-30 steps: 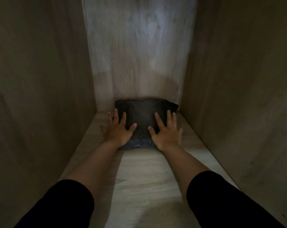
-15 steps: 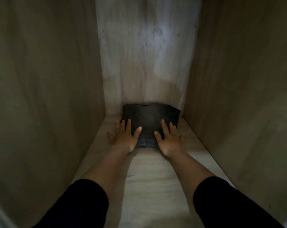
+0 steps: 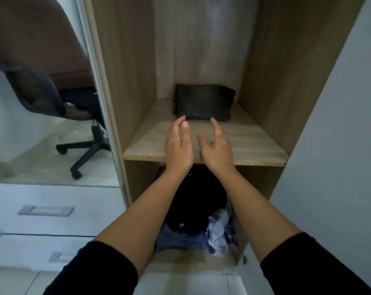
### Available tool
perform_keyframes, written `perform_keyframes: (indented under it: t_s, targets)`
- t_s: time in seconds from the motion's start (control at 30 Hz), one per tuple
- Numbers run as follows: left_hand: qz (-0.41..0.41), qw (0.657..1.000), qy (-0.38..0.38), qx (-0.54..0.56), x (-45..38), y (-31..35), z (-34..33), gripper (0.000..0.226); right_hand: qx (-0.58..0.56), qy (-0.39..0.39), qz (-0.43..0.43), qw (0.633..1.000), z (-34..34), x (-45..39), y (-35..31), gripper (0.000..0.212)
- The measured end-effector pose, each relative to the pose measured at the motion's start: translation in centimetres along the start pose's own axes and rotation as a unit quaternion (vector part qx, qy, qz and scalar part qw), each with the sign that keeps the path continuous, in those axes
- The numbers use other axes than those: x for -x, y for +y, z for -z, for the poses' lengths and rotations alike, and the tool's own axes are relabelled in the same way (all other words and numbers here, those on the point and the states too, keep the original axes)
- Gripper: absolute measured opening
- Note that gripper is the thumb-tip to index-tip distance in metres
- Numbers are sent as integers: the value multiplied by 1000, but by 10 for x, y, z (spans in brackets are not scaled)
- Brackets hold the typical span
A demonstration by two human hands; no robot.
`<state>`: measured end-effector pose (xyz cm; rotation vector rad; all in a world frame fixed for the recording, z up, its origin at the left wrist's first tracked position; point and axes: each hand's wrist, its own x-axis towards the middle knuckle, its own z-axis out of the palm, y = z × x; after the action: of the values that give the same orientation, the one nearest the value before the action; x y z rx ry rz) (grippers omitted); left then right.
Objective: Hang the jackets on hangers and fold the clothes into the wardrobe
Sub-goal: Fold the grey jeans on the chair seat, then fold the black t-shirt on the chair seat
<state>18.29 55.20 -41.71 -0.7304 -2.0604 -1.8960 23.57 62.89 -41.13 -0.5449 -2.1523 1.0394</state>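
A dark folded garment (image 3: 203,105) lies at the back of the wooden wardrobe shelf (image 3: 250,143), against the rear panel. My left hand (image 3: 178,145) and my right hand (image 3: 217,147) hover over the shelf's front edge, apart from the garment, fingers relaxed and holding nothing. Below the shelf, a heap of dark, blue and white clothes (image 3: 193,216) fills the lower compartment, partly hidden by my forearms.
A mirrored door (image 3: 42,92) on the left reflects an office chair. White drawers with metal handles (image 3: 45,210) sit below it. The wardrobe's white door (image 3: 340,145) stands to the right. Wooden side walls close in the shelf.
Both hands have let go of the folded garment and drawn back out to the shelf's front edge. The view has pulled back out of the wardrobe.
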Motion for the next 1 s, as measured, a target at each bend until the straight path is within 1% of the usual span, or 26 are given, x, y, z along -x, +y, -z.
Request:
perform_keyframes:
  t_s: [0.13, 0.27, 0.33, 0.4, 0.53, 0.63, 0.73, 0.83, 0.9, 1.0]
  targets:
    - [103, 994, -13, 32, 26, 36, 28, 42, -22, -28, -85, 996, 21, 33, -27, 57]
    - [207, 974, 41, 77, 39, 95, 70, 43, -59, -39, -157, 985, 56, 55, -84, 54]
    - [244, 963, 66, 90, 39, 128, 93, 40, -75, -41, -174, 981, 75, 63, -123, 51]
    - [268, 957, 73, 85, 39, 164, 119, 40, -90, -63, -187, 976, 93, 70, -165, 48]
    - [289, 952, 89, 56, 36, 239, 175, 40, -106, -124, -197, 967, 123, 83, -248, 42]
    - [305, 944, 121, 37, 26, 295, 226, 32, -105, -173, -194, 960, 137, 93, -305, 40]
    - [302, 936, 181, 20, 22, 337, 283, 29, -110, -224, -182, 951, 139, 104, -356, 39]
    - [291, 925, 245, 4, 37, 367, 334, 35, -120, -275, -152, 942, 131, 121, -398, 38]
    - [293, 911, 292, -1, 59, 382, 361, 39, -125, -313, -130, 932, 122, 137, -422, 38]
    - [295, 882, 367, -13, 105, 404, 401, 38, -130, -385, -95, 909, 109, 173, -458, 37]
